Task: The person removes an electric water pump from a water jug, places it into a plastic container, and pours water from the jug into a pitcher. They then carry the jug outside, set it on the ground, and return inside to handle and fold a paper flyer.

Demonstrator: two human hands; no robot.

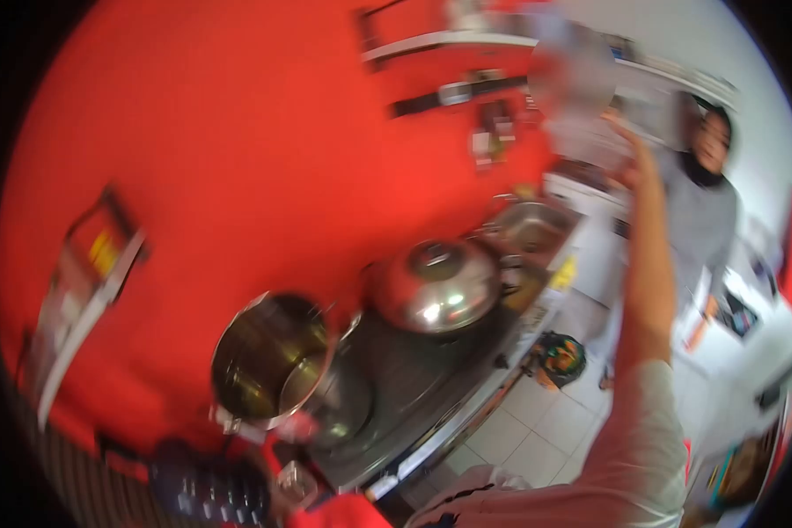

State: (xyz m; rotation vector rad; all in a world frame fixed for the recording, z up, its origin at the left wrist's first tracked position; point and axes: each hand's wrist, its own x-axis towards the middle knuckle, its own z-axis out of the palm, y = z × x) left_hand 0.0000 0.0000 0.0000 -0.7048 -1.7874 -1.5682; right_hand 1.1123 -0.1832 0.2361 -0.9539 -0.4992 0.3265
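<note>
the right hand (620,151) is raised on an outstretched arm in a pale grey sleeve, toward the upper right of the view. just beside its fingers is a large, pale, see-through shape (574,84), too smeared by motion to identify; it overlaps the far end of a white wall shelf (453,39). i cannot tell whether the hand is clamped on this shape or its fingers are apart. the left hand cannot be made out.

below, well apart from the raised hand, a tall, round, shiny steel pot (282,330) with a greenish-yellow tint inside stands by the bright red wall (202,150). near it, on the black stove top (405,374), sits a wide metal pot with a domed silver lid (453,295). beyond this is a steel sink (537,231). a black bag with orange contents (559,356) lies on the white tiled floor (530,431). at the right stands a person in a grey top (702,220) and black head covering.
</note>
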